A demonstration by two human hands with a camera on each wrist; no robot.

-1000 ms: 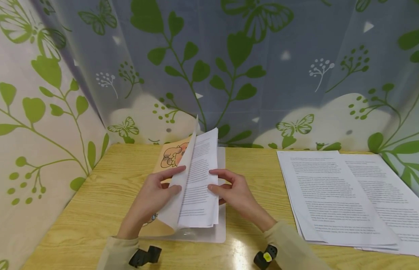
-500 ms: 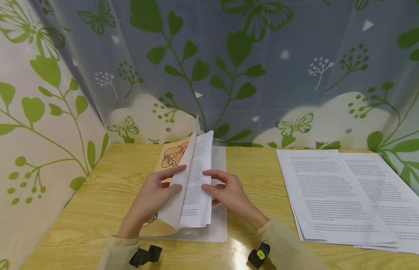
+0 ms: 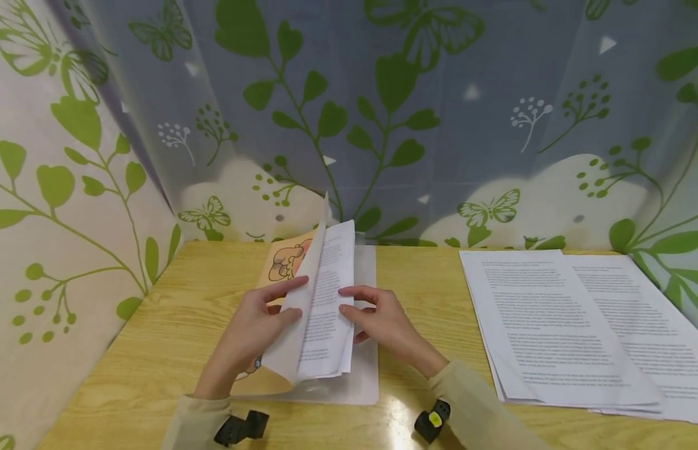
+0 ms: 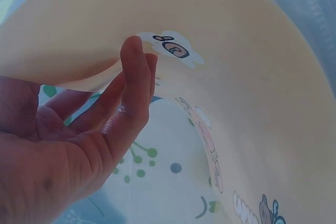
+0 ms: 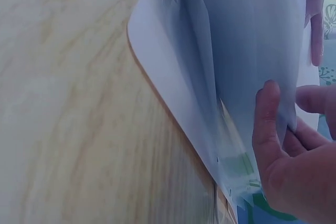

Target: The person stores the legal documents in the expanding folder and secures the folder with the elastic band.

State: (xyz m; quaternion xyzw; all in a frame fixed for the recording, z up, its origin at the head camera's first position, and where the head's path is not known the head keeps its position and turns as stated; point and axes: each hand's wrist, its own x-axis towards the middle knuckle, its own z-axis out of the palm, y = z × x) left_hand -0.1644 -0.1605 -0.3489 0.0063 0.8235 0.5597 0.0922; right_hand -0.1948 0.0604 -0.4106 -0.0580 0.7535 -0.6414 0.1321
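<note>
A presentation folder with a peach cartoon cover (image 3: pixel 281 262) lies on the table, its cover bent up and to the left. My left hand (image 3: pixel 256 322) grips that raised cover, thumb and index finger on its pale inner side. Seen in the left wrist view, other fingers of the left hand (image 4: pixel 100 129) lie by the printed outer face (image 4: pixel 252 51). My right hand (image 3: pixel 383 319) pinches the right edge of a stack of printed sheets (image 3: pixel 332 269) standing tilted inside the folder. In the right wrist view, the sheets (image 5: pixel 252 40) rise above the folder's white back (image 5: pixel 157 66).
On the right of the wooden table (image 3: pixel 428 275) lie two overlapping stacks of printed paper, a nearer one (image 3: pixel 540 325) and another (image 3: pixel 647 312) partly under it. A leaf-patterned curtain (image 3: pixel 461 150) hangs behind the table's back edge.
My right hand has shifted a little to the left with the sheets, bringing them closer to the cover. The left hand keeps its hold in the same place.
</note>
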